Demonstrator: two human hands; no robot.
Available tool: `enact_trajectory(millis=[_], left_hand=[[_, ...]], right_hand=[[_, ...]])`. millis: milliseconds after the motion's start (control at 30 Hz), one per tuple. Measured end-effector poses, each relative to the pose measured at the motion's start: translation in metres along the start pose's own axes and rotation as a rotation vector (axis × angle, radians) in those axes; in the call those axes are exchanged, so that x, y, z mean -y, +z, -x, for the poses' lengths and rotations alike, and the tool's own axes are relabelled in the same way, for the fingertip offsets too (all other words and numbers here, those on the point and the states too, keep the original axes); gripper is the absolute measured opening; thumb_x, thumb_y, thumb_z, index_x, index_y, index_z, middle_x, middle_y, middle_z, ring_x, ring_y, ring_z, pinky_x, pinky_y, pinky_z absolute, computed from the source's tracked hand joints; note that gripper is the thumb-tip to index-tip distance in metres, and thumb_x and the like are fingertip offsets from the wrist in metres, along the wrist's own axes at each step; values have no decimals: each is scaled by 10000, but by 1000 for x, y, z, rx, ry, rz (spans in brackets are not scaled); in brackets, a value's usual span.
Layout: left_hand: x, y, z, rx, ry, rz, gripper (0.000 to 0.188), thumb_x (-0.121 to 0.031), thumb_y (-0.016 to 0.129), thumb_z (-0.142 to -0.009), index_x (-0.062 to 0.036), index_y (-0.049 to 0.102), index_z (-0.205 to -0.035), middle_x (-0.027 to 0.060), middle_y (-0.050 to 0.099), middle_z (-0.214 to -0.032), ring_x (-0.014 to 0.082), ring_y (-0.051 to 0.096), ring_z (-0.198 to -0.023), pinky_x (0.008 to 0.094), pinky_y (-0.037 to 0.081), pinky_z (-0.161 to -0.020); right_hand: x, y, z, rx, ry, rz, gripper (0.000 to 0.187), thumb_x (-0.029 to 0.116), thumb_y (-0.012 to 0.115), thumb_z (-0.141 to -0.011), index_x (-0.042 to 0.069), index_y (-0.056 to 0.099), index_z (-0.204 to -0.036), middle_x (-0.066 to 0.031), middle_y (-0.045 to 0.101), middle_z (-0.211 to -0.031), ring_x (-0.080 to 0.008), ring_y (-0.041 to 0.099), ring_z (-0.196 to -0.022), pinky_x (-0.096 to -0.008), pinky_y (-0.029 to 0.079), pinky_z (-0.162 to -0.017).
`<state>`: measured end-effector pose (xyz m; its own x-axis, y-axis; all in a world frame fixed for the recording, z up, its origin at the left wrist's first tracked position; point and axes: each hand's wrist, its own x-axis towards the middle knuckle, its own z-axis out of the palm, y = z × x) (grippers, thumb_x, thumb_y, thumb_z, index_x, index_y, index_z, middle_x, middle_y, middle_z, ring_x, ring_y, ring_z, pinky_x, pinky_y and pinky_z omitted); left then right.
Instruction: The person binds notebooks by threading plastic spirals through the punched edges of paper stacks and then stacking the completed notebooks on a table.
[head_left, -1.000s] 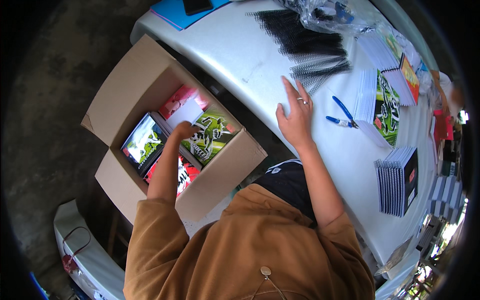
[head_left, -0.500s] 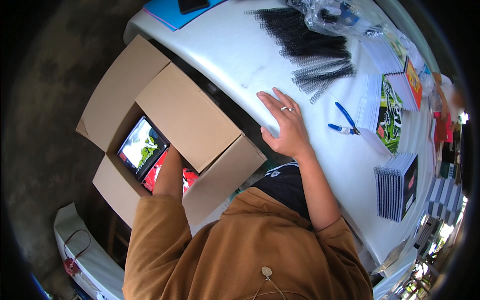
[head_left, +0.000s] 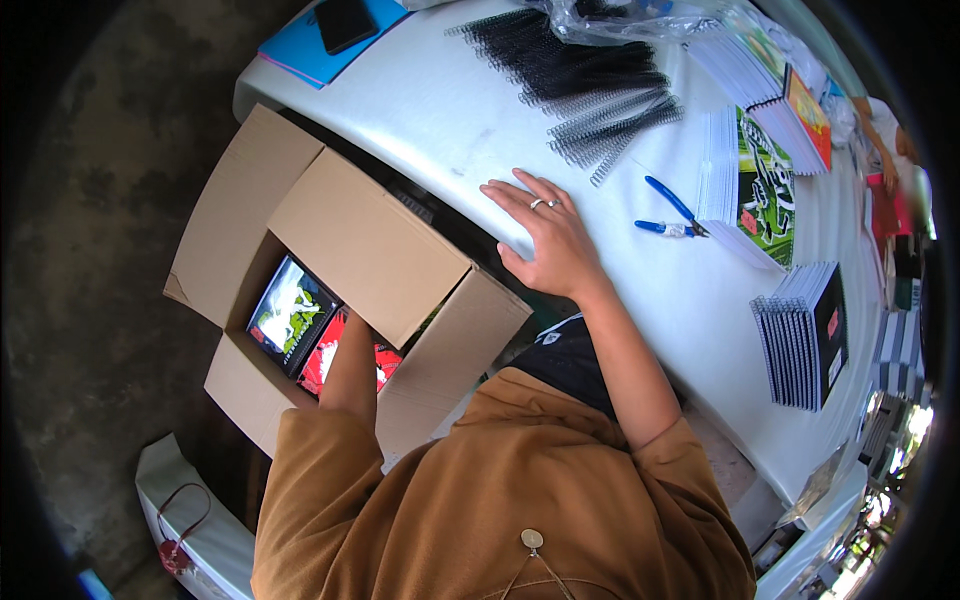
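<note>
**A partly filled box, with one hand out of sight inside it**

We see an open brown cardboard box [head_left: 462, 345] beside the white-covered tabletop [head_left: 440, 125]. Inside it already lie a black-covered book with a green-and-white picture [head_left: 290, 315] and, next to it, a red-and-white-covered book [head_left: 320, 358]. One broad cardboard flap [head_left: 370, 240] lies folded across part of the opening; the other flaps stand outward, so we judge the box not yet closed. Outside it, on the tabletop, are a stack of black-covered spiral-bound books [head_left: 798, 335], a stack of green-and-black-covered books [head_left: 765, 195], loose black wire coils [head_left: 560, 60] and blue-handled pliers [head_left: 668, 196].

The left hand is hidden in the box below its forearm [head_left: 350, 365]; we cannot tell whether its fingers hold anything. The right hand [head_left: 555, 245] is by the tabletop's edge, its fingers loosely spread and holding nothing. Whatever lies beneath the flap, and how deep the books go, we cannot make out.
</note>
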<state>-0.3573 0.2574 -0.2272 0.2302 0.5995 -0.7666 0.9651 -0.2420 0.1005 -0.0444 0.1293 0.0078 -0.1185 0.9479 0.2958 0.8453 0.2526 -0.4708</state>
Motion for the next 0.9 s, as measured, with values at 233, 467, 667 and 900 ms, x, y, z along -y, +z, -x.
enact_trajectory(millis=[233, 467, 667, 900], left_hand=[[-3, -5, 2, -21, -10, -5, 472, -371, 684, -714, -17, 634, -1023, 162, 656, -976, 304, 611, -895, 362, 449, -839], [-1, -12, 13, -42, -40, -20, 475, -352, 696, -709, -22, 627, -1043, 154, 659, -973, 291, 615, -881, 358, 450, -834], [-7, -21, 28, -60, -57, -47, 479, -337, 706, -705, -25, 622, -1059, 148, 661, -971, 280, 618, -870, 355, 451, -829], [-13, -31, 57, -115, -80, -14, 487, -318, 717, -699, -29, 616, -1078, 140, 664, -968, 267, 621, -857, 351, 452, -824]], right_hand=[[-2, -1, 6, -21, 1, -83, 565, 186, 598, -732, 150, 469, -1281, -25, 518, -1278, -255, 377, -1260, -392, 269, -1044], [4, 0, 16, -29, 8, -55, 558, 161, 609, -727, 163, 481, -1271, -27, 503, -1293, -258, 375, -1266, -396, 270, -1052], [0, -2, 44, -73, 17, -63, 572, 182, 605, -739, 168, 459, -1292, -22, 491, -1302, -260, 366, -1272, -397, 270, -1052], [8, -29, 118, -38, 108, -137, 569, 173, 609, -747, 156, 457, -1295, -34, 515, -1275, -250, 351, -1284, -417, 243, -1068]])
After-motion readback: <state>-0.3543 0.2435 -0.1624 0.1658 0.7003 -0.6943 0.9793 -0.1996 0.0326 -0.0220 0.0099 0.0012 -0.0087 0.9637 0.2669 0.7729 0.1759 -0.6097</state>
